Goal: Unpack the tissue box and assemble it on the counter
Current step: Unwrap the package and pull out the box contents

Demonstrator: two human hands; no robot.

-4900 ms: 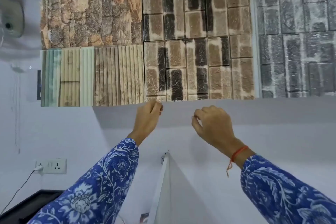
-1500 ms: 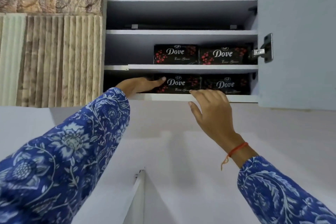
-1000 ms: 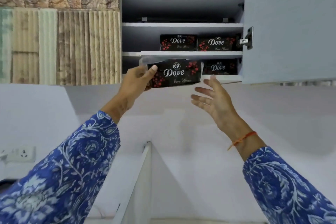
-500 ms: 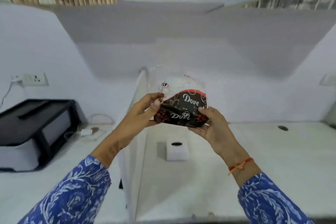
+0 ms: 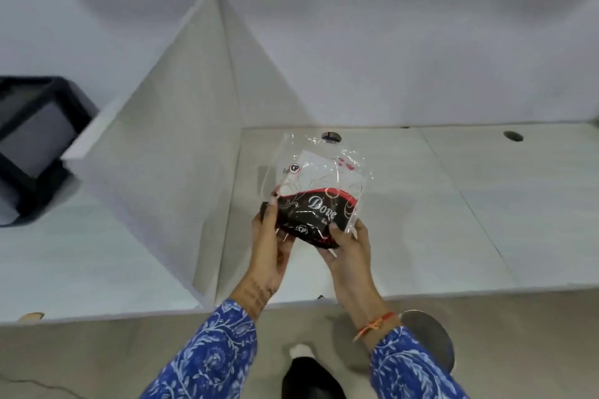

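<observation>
A black, red and white Dove tissue pack [image 5: 316,197] in clear plastic wrap is held above the white counter [image 5: 421,220]. My left hand [image 5: 271,243] grips its lower left corner. Its lower right edge is gripped by my right hand [image 5: 348,248]. The pack's white top part points away from me, tilted up. A white tissue box that stood on the counter is hidden behind the pack.
A white upright divider panel [image 5: 181,155] stands to the left of the pack. A black printer [image 5: 29,146] sits on the counter at far left. Two round cable holes [image 5: 513,136] mark the counter's back. My foot [image 5: 308,372] is on the floor below.
The view has tilted down from the cupboard to the counter. Both hands have brought the pack lower and closer to me, still gripping it at both sides.
</observation>
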